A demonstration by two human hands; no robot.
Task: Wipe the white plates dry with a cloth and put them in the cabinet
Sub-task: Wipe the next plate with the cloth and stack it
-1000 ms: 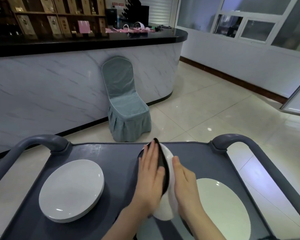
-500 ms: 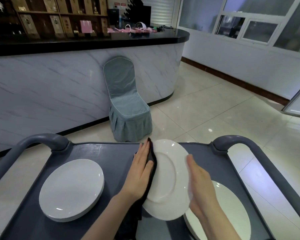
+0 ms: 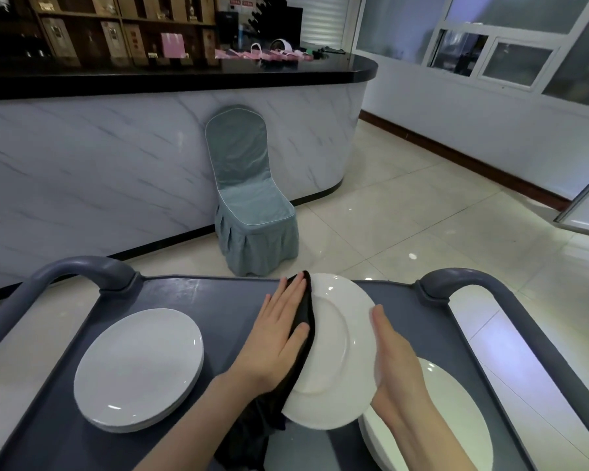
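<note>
A white plate (image 3: 334,355) is held tilted on edge above the grey cart top (image 3: 204,300), its underside turned toward me. My left hand (image 3: 279,334) lies flat on a black cloth (image 3: 276,396) pressed against the plate's left face. My right hand (image 3: 393,365) steadies the plate's right rim with straight fingers. A stack of white plates (image 3: 138,365) sits on the cart's left side. Another white plate stack (image 3: 453,416) sits at the lower right, partly hidden by my right forearm.
The cart has curved grey handles at the far left (image 3: 79,270) and far right (image 3: 463,283). Beyond it stands a chair with a blue-grey cover (image 3: 249,205) against a marble-fronted counter (image 3: 116,158). Tiled floor (image 3: 422,215) spreads to the right.
The plate has been turned from edge-on to show its underside, and it has shifted slightly to the right. My hands moved apart with it, the left still on the cloth.
</note>
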